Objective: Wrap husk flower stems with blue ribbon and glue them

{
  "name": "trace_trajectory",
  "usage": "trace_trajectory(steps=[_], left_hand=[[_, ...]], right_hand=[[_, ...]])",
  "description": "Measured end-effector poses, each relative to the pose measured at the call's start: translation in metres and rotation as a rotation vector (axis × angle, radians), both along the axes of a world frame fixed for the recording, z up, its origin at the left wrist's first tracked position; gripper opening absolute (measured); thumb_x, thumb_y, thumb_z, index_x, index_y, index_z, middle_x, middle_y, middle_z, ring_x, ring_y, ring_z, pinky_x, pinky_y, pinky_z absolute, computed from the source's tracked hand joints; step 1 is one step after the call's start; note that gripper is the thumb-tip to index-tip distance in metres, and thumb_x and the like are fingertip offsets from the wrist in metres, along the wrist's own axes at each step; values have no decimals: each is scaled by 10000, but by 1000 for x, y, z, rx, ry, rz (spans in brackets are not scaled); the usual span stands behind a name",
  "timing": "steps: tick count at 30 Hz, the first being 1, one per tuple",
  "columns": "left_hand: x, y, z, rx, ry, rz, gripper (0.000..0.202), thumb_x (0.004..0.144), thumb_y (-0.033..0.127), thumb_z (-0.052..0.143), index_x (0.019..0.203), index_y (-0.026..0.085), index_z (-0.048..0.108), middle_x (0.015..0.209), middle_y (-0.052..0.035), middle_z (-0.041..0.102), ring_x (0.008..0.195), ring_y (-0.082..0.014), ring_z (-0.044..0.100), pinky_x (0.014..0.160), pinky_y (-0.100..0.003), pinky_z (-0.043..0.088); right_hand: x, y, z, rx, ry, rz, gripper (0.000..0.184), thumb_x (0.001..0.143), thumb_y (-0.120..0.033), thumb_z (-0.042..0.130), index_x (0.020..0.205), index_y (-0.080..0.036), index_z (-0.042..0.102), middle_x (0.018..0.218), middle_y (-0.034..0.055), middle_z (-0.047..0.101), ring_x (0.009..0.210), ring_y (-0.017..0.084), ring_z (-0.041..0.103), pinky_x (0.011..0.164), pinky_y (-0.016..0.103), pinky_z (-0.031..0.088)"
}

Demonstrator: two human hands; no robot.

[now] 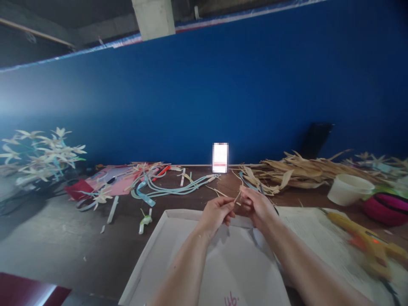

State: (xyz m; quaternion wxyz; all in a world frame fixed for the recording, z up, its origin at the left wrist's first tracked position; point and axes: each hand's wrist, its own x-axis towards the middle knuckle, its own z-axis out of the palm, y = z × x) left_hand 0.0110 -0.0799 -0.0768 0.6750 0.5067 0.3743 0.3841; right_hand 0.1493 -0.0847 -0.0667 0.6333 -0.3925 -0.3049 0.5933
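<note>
My left hand (217, 213) and my right hand (257, 205) are close together above the far edge of a white shallow box lid (188, 250). Between their fingertips runs a thin pale strip (237, 198), like dried husk or straw. Both hands pinch it, the left from below and the right from above. Curled fingers hide part of the strip. Just beyond them, a few loose thin strands lie on the dark table (127, 255).
On the right are dried husks (299, 172), a white cup (349, 189), a pink pouch (387, 208) and a yellow glue gun (366, 242) on paper. To the left lie blue cords (174, 192) and pale husk flowers (47, 155). A lit phone (220, 157) stands at the back.
</note>
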Motion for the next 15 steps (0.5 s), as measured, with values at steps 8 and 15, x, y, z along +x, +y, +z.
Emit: trace_trajectory(steps=[8, 15], left_hand=[[-2, -2, 6, 9, -30, -55, 416, 709, 325, 611, 1073, 124, 614, 529, 11, 516, 396, -33, 388, 392, -163, 288], [-3, -3, 7, -26, -85, -65, 396, 695, 322, 622, 1038, 124, 623, 519, 28, 493, 381, -21, 354, 378, -161, 243]], right_hand=[[-1, 1, -3, 40, 34, 0, 333, 631, -356, 709, 560, -176, 438, 465, -83, 302, 412, 39, 234, 369, 189, 165], [-3, 0, -1, 24, 7, -6, 373, 642, -420, 693, 560, -185, 414, 450, -87, 291, 390, 40, 244, 362, 196, 184]])
